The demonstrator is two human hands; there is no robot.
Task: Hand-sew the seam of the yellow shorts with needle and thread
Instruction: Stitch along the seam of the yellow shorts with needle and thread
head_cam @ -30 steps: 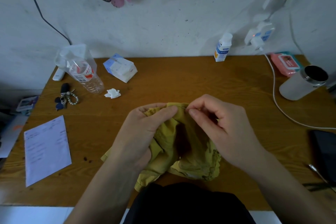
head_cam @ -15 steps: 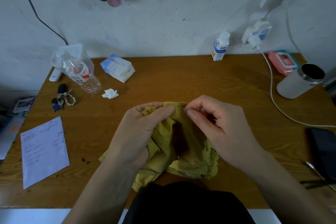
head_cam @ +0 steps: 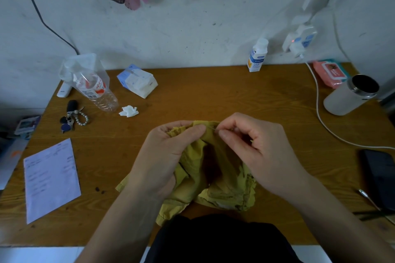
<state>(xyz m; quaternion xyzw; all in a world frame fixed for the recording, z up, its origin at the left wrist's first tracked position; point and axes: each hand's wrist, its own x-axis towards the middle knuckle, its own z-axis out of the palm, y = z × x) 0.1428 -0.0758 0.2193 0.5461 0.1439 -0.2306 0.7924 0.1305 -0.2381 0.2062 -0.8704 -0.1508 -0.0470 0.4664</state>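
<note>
The yellow shorts [head_cam: 215, 179] lie bunched on the wooden table [head_cam: 213, 96] near its front edge. My left hand [head_cam: 166, 156] grips the raised top fold of the fabric, with the thumb pressed along the seam. My right hand [head_cam: 260, 149] pinches a thin needle [head_cam: 211, 127] between thumb and forefinger at the top of that fold, just right of the left thumb. The needle's tip points left into the fabric. The thread is too fine to make out.
A plastic bottle [head_cam: 96, 89], tissue pack [head_cam: 137, 83], crumpled tissue [head_cam: 128, 111] and keys [head_cam: 71, 117] sit at the back left. A paper sheet [head_cam: 51, 179] lies at the left. A white tumbler [head_cam: 350, 95], charging cable [head_cam: 320, 113] and dark phone [head_cam: 380, 177] are at the right.
Both hands hold the same grip on fabric and needle. The right fingertips have shifted slightly right, baring more of the needle. The camera has drifted a little.
</note>
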